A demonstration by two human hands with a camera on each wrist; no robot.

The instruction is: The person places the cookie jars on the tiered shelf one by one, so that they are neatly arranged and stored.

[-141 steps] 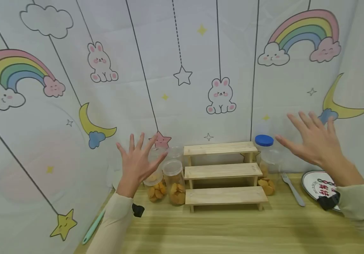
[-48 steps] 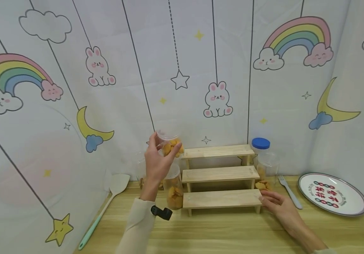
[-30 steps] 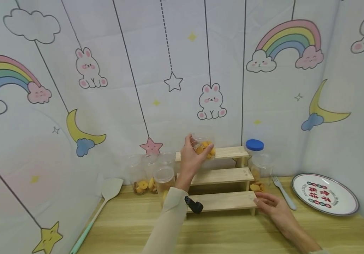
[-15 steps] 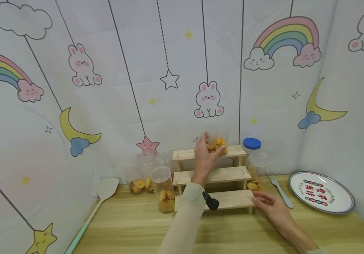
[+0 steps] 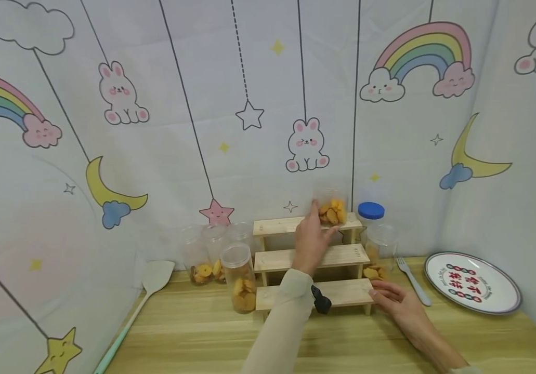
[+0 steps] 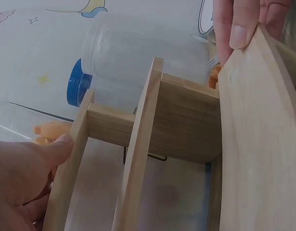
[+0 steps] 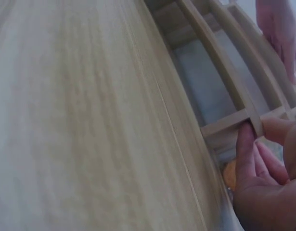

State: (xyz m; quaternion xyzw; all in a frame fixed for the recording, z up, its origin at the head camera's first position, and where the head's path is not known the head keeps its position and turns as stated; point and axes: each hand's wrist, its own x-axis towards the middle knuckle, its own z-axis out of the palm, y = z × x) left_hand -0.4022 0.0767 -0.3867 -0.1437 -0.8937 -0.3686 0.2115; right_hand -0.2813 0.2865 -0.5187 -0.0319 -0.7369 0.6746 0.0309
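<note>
A clear jar of orange crackers (image 5: 332,212) stands on the top tier of a three-tier wooden rack (image 5: 312,257), towards its right end. My left hand (image 5: 312,241) is at the jar's left side, fingers along its wall and thumb low by the tier's front edge. In the left wrist view, the thumb (image 6: 58,147) lies against that edge, with the jar just beyond. My right hand (image 5: 401,306) pinches the right end of the bottom tier. In the right wrist view, the right thumb and fingers (image 7: 246,154) are on either side of that board.
Several clear jars with crackers, including a front one (image 5: 239,285), stand left of the rack. More jars, one with a blue lid (image 5: 371,210), are at its right. A fork (image 5: 413,280) and plate (image 5: 473,283) lie farther right; a spatula (image 5: 157,275) lies left.
My left hand has carried the jar from the left group rightward onto the top tier, and its thumb has come away from the jar's front. My right hand stays at the bottom tier's end.
</note>
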